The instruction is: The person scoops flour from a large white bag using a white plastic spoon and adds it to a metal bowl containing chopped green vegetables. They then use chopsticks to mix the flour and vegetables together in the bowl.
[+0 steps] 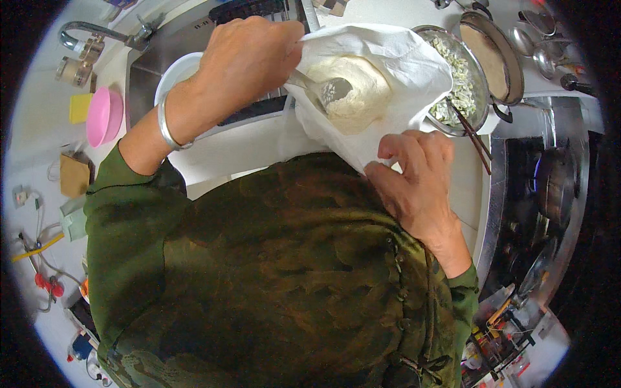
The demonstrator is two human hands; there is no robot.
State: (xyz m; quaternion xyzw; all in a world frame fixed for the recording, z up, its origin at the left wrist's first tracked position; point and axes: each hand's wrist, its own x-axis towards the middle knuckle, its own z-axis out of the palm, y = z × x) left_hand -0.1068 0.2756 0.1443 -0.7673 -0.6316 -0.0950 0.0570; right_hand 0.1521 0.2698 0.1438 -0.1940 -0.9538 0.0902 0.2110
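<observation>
My left hand (250,60), with a silver bangle at the wrist, grips the handle of a metal spoon (337,90). The spoon's bowl rests at the pale flour (364,99) inside an open white cloth-like bag (402,51). A little white powder clings to the spoon. At the bag's near edge is my right hand (417,179), thumb and forefinger curled with a gap between them. Whether those fingers pinch the bag is unclear. Just right of the bag stands a metal bowl (480,114) of flour-dusted chopped greens (461,72), with dark chopsticks (468,126) leaning out.
A sink (145,68) with a white basin (177,72) lies left, under a faucet (92,31). A pink bowl (104,116) sits beside it. Right are a two-handled pan (507,58), metal ladles (543,60) and a gas stove (516,184) bearing a dark pan (555,184).
</observation>
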